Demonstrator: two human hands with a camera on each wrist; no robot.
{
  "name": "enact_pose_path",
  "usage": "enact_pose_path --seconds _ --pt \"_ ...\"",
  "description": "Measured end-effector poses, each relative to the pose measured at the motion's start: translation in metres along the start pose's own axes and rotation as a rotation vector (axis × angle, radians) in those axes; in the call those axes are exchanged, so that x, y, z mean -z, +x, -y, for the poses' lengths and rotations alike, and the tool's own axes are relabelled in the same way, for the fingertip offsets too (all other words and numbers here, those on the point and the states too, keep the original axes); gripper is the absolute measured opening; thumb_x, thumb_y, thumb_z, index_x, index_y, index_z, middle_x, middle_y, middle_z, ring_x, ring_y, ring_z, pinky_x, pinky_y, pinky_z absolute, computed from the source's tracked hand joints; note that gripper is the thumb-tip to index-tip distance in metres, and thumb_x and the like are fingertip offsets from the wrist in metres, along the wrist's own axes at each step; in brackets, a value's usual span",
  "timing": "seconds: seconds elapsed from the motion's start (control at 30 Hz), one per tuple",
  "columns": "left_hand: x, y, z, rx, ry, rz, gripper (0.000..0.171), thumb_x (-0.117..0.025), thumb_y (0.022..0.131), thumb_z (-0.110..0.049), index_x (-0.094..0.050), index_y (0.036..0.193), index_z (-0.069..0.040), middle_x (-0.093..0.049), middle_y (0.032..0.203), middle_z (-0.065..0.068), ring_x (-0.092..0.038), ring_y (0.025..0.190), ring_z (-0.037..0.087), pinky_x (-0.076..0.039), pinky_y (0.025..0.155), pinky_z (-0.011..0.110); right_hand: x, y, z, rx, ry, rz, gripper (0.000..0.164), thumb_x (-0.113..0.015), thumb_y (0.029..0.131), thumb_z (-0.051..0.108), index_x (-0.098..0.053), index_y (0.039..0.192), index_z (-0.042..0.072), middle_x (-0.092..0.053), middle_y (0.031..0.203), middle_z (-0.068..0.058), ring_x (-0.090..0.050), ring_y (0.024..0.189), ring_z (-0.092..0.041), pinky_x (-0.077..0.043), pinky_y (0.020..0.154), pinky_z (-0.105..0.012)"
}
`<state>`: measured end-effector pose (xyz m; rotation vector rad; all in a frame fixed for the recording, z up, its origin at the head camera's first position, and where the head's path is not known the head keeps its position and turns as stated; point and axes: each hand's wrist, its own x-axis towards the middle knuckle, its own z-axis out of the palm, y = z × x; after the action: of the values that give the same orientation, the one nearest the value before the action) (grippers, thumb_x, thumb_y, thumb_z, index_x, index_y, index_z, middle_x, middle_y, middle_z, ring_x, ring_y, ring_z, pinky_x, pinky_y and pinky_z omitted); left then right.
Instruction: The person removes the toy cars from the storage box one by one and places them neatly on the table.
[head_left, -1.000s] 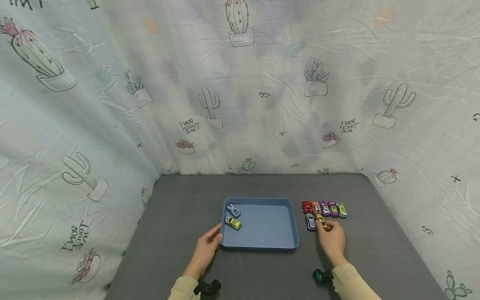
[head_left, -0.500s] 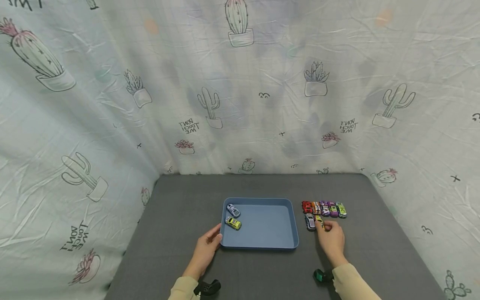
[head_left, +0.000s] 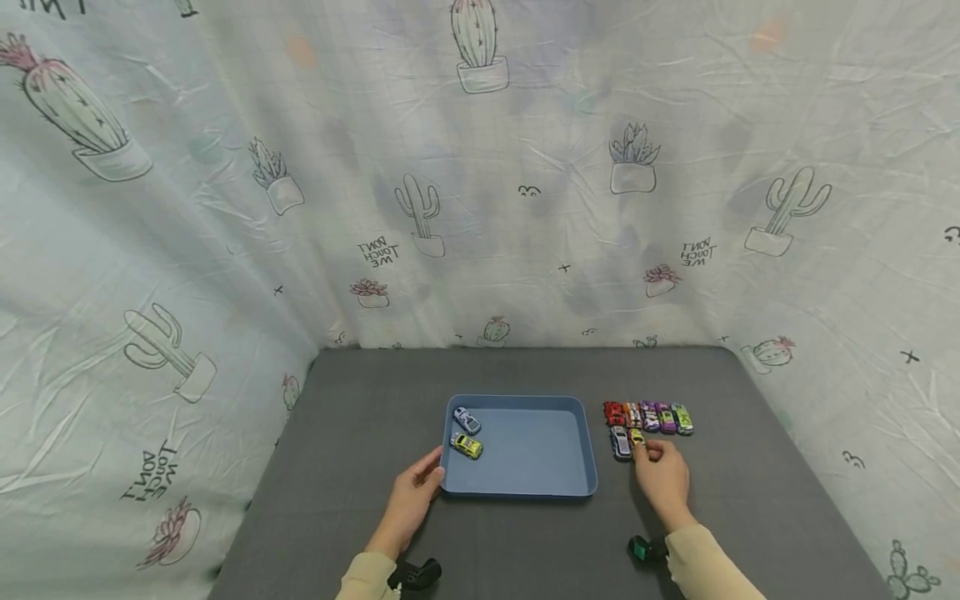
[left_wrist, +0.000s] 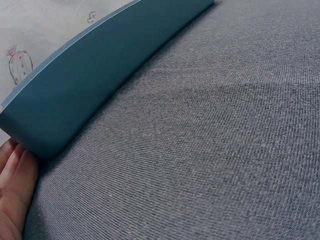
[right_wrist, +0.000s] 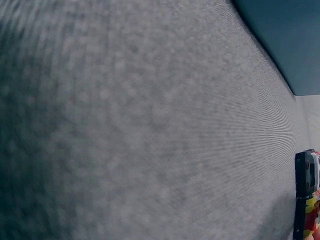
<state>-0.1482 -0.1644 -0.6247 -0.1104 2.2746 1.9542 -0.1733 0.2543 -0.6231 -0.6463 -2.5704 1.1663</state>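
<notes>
In the head view my right hand point(head_left: 663, 479) pinches the near end of a small yellow toy car point(head_left: 637, 437). A grey-and-black toy car point(head_left: 620, 443) stands right beside it on the left. Part of the yellow car point(right_wrist: 311, 217), with red patches, shows at the edge of the right wrist view, a fingertip against it. My left hand point(head_left: 411, 497) rests against the left side of a shallow blue tray point(head_left: 525, 495), near its front corner. The left wrist view has those fingers point(left_wrist: 17, 185) at the tray's corner. Inside the tray are a silver-blue toy car point(head_left: 467, 421) and a yellow-green toy car point(head_left: 467, 446).
Behind the yellow car runs a tight row of several toy cars, from a red one point(head_left: 614, 413) to a lime-green one point(head_left: 682, 419). A grey cloth-covered table point(head_left: 525, 550) lies under everything. A cactus-print curtain point(head_left: 517, 225) hangs along the back and sides.
The yellow car has shifted slightly left and straightened beside the grey-and-black car, with my right fingers drawn back to its near end. My left hand and the tray stay put.
</notes>
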Motion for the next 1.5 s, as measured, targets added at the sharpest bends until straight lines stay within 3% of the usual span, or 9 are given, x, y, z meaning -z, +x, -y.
enact_pose_path --seconds 0.37,0.6,0.77,1.03,1.2,1.33,1.5 --pt "-0.001 -0.009 -0.026 0.008 0.004 0.01 0.045 -0.055 0.1 -0.015 -0.047 0.143 -0.008 -0.049 0.141 0.017 -0.047 0.128 0.032 -0.045 0.1 0.039 -0.001 0.001 0.0 0.011 0.007 -0.011 0.032 -0.058 0.096 0.024 -0.061 0.111 -0.004 -0.061 0.095 -0.019 -0.056 0.086 -0.033 -0.042 0.069 -0.043" --pt "-0.002 -0.002 -0.007 0.014 -0.013 0.004 0.044 -0.055 0.1 -0.019 -0.048 0.144 -0.016 -0.049 0.142 0.013 -0.046 0.129 0.028 -0.044 0.101 0.037 0.0 -0.001 -0.001 -0.013 0.024 0.002 0.036 -0.056 0.097 0.028 -0.06 0.114 -0.003 -0.06 0.099 -0.019 -0.055 0.089 -0.032 -0.043 0.071 -0.043" --pt "-0.001 -0.001 -0.003 0.011 -0.008 -0.001 0.045 -0.057 0.099 -0.025 -0.049 0.143 -0.019 -0.049 0.142 0.011 -0.047 0.129 0.026 -0.045 0.101 0.037 0.007 -0.001 0.003 -0.045 0.072 0.014 0.046 -0.053 0.098 0.038 -0.057 0.117 -0.003 -0.059 0.105 -0.023 -0.056 0.095 -0.035 -0.045 0.074 -0.046" --pt "-0.001 -0.001 -0.002 0.011 -0.009 0.003 0.044 -0.056 0.1 -0.022 -0.048 0.143 -0.016 -0.048 0.143 0.012 -0.046 0.13 0.028 -0.044 0.101 0.038 0.016 0.004 0.018 0.026 0.113 0.034 0.055 -0.056 0.095 0.048 -0.057 0.12 -0.001 -0.06 0.109 -0.022 -0.056 0.099 -0.034 -0.046 0.079 -0.049" --pt "0.0 -0.005 -0.016 0.017 -0.026 0.014 0.044 -0.055 0.1 -0.016 -0.047 0.143 -0.011 -0.047 0.142 0.017 -0.046 0.129 0.031 -0.044 0.101 0.039 0.015 0.002 0.033 0.091 0.124 0.044 0.054 -0.059 0.094 0.047 -0.058 0.121 0.0 -0.061 0.107 -0.019 -0.057 0.095 -0.031 -0.046 0.077 -0.043" --pt "-0.001 -0.01 -0.027 0.006 -0.027 0.022 0.044 -0.054 0.101 -0.016 -0.046 0.143 -0.007 -0.047 0.142 0.02 -0.046 0.129 0.033 -0.045 0.101 0.039 0.008 -0.004 0.045 0.109 0.117 0.096 0.057 -0.058 0.093 0.051 -0.057 0.123 0.003 -0.06 0.108 -0.016 -0.056 0.094 -0.028 -0.047 0.076 -0.042" --pt "-0.001 -0.012 -0.03 0.004 -0.028 0.024 0.044 -0.054 0.101 -0.014 -0.047 0.143 -0.006 -0.047 0.142 0.02 -0.046 0.129 0.034 -0.045 0.1 0.039 0.0 -0.012 0.059 0.121 0.126 0.16 0.062 -0.059 0.091 0.056 -0.056 0.125 0.004 -0.059 0.112 -0.017 -0.055 0.098 -0.03 -0.047 0.079 -0.044"
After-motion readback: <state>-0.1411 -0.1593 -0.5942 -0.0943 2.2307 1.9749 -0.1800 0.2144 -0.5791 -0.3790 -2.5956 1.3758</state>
